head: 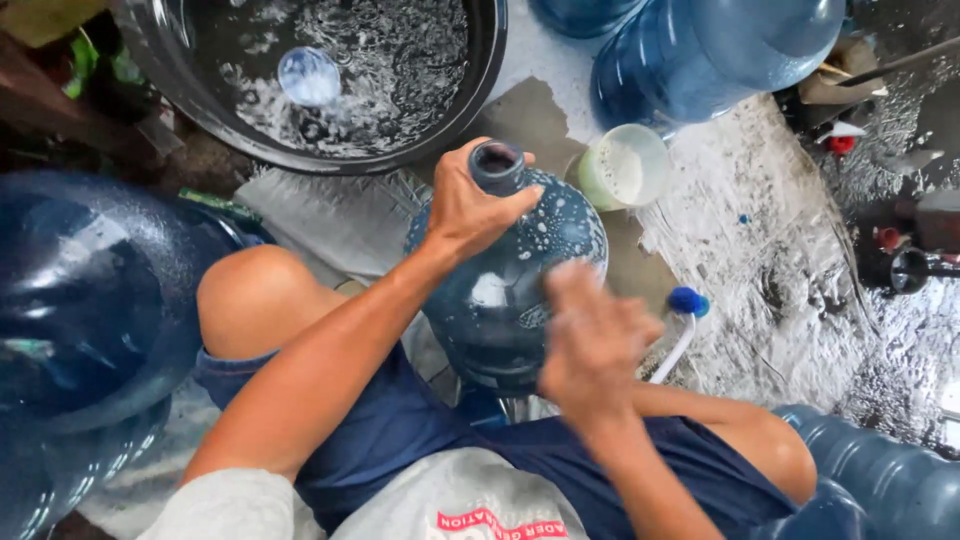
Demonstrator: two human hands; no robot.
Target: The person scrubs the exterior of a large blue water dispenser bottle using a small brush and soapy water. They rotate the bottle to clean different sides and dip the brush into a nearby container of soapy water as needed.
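Blue water jug (500, 290): big rigid translucent plastic bottle, standing between the person's knees, neck up and tilted slightly away. Surface wet with soap bubbles, so likely slippery. Looks empty or near empty, so probably light but bulky; the round body gives no purchase, the narrow neck is the sensible place to hold.

Left hand (470, 205): grip closed round the neck just under the open mouth, fingers wrapped, steadying the jug.

Right hand (592, 340): motion-blurred against the jug's side wall, fingers partly curled; can't tell whether it holds a sponge or cloth or just rubs bare.

Around it: white-handled brush with blue head (682, 318) lying just right of the jug on the wet concrete floor (760, 250). Pale green plastic cup (622, 168) with whitish contents beyond the jug. Dark round basin (340, 80) of foamy water further out, a small clear lid-like thing floating in it. More blue jugs (90, 320) left, top right and bottom right, same smooth ribbed plastic.
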